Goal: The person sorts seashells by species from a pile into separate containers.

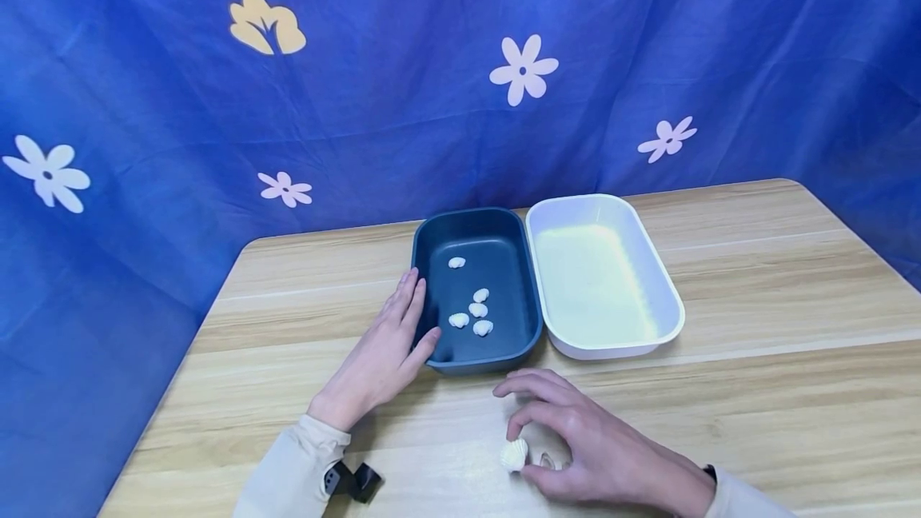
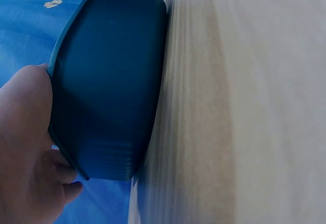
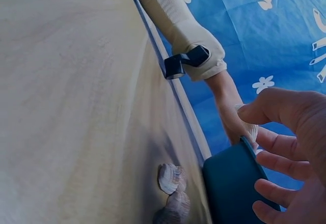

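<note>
My right hand [image 1: 583,442] pinches a white ridged seashell [image 1: 514,455] between thumb and index finger, just above the table. In the right wrist view the held shell [image 3: 248,127] shows partly behind the thumb. Two more shells [image 3: 171,178] lie on the table below; in the head view one shell [image 1: 547,460] peeks out under the hand. My left hand [image 1: 381,354] rests against the left side of a dark teal tray [image 1: 475,364], fingers along its rim and thumb at the near corner. Several small white shells [image 1: 459,320] lie inside that tray.
Right beside the teal tray stands a white tray [image 1: 612,348], with nothing visible inside. Both are on a wood-grain table [image 1: 755,326]. A blue flower-print cloth [image 1: 403,86] hangs behind. A black device [image 1: 352,482] is at the left wrist.
</note>
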Demonstrator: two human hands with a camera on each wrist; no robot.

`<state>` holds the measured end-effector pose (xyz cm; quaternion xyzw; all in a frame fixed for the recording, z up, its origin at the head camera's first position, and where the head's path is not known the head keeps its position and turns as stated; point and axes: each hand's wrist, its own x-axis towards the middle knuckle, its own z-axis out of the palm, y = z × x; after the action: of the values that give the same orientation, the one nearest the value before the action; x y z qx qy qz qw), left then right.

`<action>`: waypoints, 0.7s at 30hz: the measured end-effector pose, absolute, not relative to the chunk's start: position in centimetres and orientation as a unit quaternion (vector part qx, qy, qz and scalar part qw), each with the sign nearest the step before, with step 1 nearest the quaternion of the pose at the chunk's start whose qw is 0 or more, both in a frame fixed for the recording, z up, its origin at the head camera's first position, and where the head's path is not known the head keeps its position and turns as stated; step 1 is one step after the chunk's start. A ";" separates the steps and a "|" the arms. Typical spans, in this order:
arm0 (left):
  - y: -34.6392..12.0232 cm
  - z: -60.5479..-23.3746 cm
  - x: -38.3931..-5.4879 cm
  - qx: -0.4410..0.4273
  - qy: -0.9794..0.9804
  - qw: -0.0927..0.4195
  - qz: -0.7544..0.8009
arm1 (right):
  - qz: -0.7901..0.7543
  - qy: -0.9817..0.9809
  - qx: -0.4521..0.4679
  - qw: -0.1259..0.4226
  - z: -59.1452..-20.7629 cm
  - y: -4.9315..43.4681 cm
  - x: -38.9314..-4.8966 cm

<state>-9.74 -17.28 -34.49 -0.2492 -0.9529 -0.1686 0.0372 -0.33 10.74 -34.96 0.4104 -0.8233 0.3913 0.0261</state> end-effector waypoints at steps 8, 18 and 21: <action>-17.3 -34.5 -9.8 -0.249 -0.953 0.037 -0.169 | 0.397 -0.825 0.401 0.021 -34.5 10.7 -0.6; -17.3 -34.5 -9.8 -0.254 -0.952 0.039 -0.168 | 0.405 -0.831 0.382 -0.006 -34.0 10.7 -1.0; -17.3 -34.5 -9.8 -0.254 -0.952 0.039 -0.168 | 0.403 -0.831 0.384 0.001 -34.0 10.8 -1.1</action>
<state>-9.78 -17.35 -34.51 -0.2539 -0.9516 -0.1685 0.0392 -1.10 10.75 -33.95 0.3843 -0.8307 0.4029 0.0006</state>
